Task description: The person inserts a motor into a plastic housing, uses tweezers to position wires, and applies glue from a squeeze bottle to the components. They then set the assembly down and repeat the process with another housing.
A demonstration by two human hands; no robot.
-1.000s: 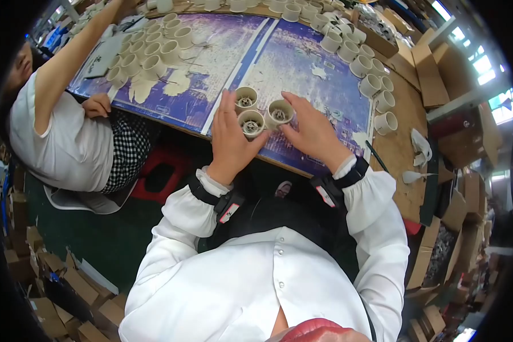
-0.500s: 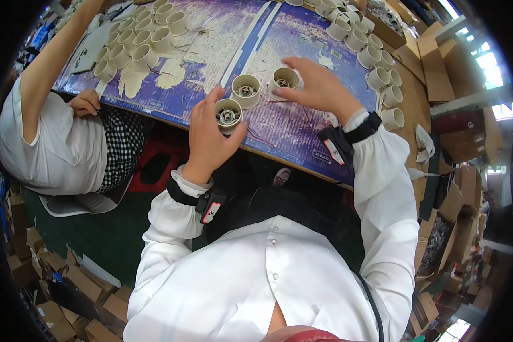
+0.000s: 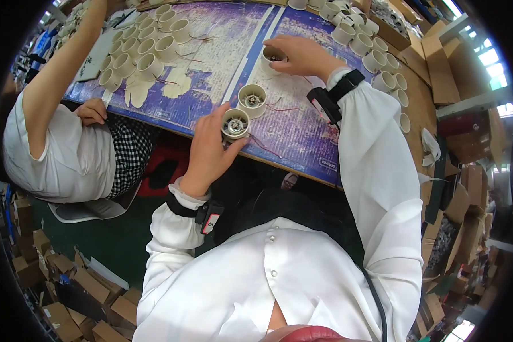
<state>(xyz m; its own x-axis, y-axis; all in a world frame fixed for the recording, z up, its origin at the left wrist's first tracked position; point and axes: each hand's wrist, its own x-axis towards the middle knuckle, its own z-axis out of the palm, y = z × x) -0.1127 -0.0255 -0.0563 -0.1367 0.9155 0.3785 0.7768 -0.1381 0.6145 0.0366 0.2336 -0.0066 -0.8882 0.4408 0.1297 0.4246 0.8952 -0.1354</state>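
The person's left hand (image 3: 208,153) is wrapped around the side of the near cup (image 3: 235,124), a round off-white piece standing upright close to the front edge of the counter (image 3: 305,139). Its grip is closed about the wall, fingers along the left side and thumb at the near right. A metallic fitting sits inside the near cup, and thin reddish wires (image 3: 266,147) trail from beside it to the right over the purple, worn surface.

The right hand (image 3: 306,57) reaches farther across the counter and grasps the far cup (image 3: 269,64), with fingers over the rim and thumb against the near side; this grip is closed on it too. The hand covers part of the far cup's opening, though something dark shows within.

Between these two stands the middle cup (image 3: 252,101), clear of both hands, just behind the near cup and set slightly to its right. It also faces upward with a metallic fitting inside, and its own wires run out to the right.

To the left, a cluster of similar cups (image 3: 150,66) stands in rows beside a grey board (image 3: 100,60). More off-white cups (image 3: 385,81) line the right side of the counter, near a cardboard box (image 3: 430,62). At the left, a co-worker in a white top (image 3: 62,154) sits with one hand (image 3: 91,112) close to the counter's edge.
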